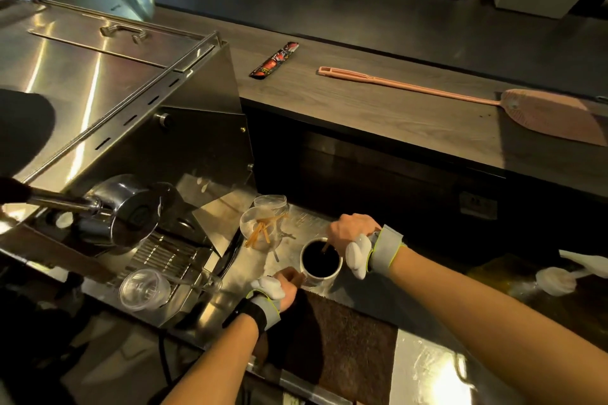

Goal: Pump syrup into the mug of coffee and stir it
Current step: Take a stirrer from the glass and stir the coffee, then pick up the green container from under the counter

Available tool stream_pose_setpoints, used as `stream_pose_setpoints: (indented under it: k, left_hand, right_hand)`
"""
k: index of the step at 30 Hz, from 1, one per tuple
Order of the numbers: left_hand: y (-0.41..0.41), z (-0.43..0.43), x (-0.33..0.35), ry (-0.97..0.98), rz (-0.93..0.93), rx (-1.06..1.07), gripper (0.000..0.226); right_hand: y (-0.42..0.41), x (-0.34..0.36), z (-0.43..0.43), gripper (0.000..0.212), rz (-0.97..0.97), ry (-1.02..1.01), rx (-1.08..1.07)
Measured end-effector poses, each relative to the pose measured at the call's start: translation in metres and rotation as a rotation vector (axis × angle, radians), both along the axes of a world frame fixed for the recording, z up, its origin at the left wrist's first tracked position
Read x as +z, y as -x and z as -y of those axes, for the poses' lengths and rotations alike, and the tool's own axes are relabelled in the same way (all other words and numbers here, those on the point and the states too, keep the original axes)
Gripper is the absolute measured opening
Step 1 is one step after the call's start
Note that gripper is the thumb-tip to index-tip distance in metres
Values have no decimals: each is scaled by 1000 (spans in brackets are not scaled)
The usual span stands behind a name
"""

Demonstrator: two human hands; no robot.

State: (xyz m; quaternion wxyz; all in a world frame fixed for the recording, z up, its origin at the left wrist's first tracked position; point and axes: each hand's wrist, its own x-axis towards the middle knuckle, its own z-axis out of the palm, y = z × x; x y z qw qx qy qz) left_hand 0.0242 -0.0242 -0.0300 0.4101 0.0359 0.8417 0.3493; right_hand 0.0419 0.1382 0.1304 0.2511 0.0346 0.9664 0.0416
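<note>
A white mug [320, 276] full of dark coffee stands on the steel counter near the middle of the head view. My left hand [289, 283] grips the mug at its left side, where the handle is hidden by my fingers. My right hand [352, 230] hovers over the mug's far rim, closed on a thin wooden stir stick [325, 246] whose lower end dips into the coffee. Both wrists wear grey straps with white pads. A syrup bottle with a white pump [556, 279] lies low at the right edge, dim and partly blurred.
A steel espresso machine [131, 102] fills the left, with a portafilter [131, 217] and a clear plastic cup [144, 289] on its drip tray. Two glasses with stir sticks [263, 230] stand left of the mug. On the wooden shelf lie a pink fly swatter [460, 99] and a sachet [274, 60].
</note>
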Motion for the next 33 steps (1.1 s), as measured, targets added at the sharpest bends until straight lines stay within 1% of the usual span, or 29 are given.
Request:
stream_pose_setpoints:
  k: [2,3,5,6,7,8,10,11,12,16,18,21,23,26,27,28,30,31,32,33]
  left_hand:
    - [-1,2,10,32,-50,27,36]
    - [-5,5,19,40,-28,66,39]
    - [-1,12,20,-23,19,125,43]
    - [3,13,23,-23,-3,118,40]
    - [-19,19,42,-54,-56,200,37]
    - [-22,21,53,-90,-90,222,32]
    - [-26,26,65,-140,-139,253,20]
    - [-36,32,74,-168,-146,303,16]
    - [-42,36,82,-187,-158,347,15]
    - [-65,59,115,-246,-230,370,19]
    - [-76,77,125,-242,-268,407,24]
    - [-100,116,126,-237,-305,517,32]
    - [-121,153,120,-213,-341,612,34]
    - [-148,194,113,-172,-330,666,35]
    - [-159,221,113,-146,-344,690,34]
    - [-165,229,112,-138,-356,683,32]
    - [-186,283,115,-108,-383,741,31]
    - [-187,287,118,-113,-374,730,32]
    - [-200,319,114,-90,-373,757,35]
    - [-203,324,118,-76,-363,750,36]
  right_hand:
    - [-9,1,-7,33,-24,-19,0]
    - [-15,3,-10,32,-37,-8,19]
    - [-16,9,-12,29,-45,8,-16]
    - [-16,14,-13,27,-50,16,-44]
    - [-28,22,-16,24,-67,43,17]
    - [-33,26,-18,23,-80,43,22]
    - [-38,28,-20,27,-134,44,15]
    - [-43,33,-17,31,-180,47,54]
    - [-48,38,-15,33,-215,40,75]
    - [-62,61,-2,33,-294,101,127]
    - [-68,67,12,33,-335,117,168]
    - [-81,75,53,30,-329,154,302]
    - [-82,73,91,26,-277,163,411]
    - [-89,59,136,25,-176,228,508]
    - [-92,51,165,25,-158,260,577]
    - [-97,43,175,26,-150,267,608]
    - [-105,28,238,32,-140,274,720]
    - [-105,22,246,34,-128,269,731]
    - [-112,14,284,35,-83,273,762]
    - [-112,5,295,36,-64,271,762]
